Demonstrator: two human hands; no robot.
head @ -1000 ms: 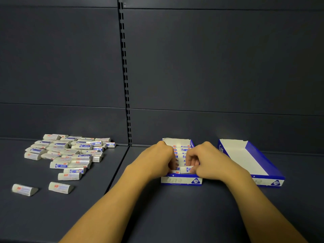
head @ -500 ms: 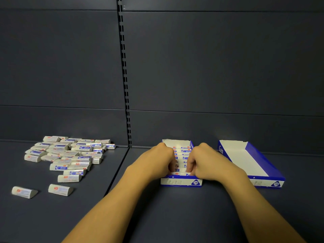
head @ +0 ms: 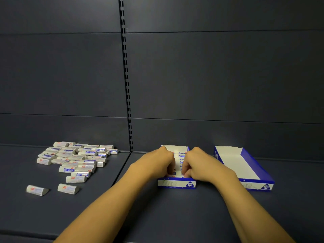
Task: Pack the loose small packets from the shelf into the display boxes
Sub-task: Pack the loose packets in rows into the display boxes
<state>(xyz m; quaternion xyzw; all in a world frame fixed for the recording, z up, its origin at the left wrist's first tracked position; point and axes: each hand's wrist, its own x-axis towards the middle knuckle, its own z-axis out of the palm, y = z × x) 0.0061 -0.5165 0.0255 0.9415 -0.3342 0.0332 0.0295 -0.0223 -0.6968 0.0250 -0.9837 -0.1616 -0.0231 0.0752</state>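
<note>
Row of packets standing in the near box, centre of the shelf. Filling step, seemingly tamping. Left hand and right hand curled, fingertips pressed onto the front packets; an actual pinch can't be told. Next, probably: reaching left to the loose pile. Empty box waiting right.
</note>
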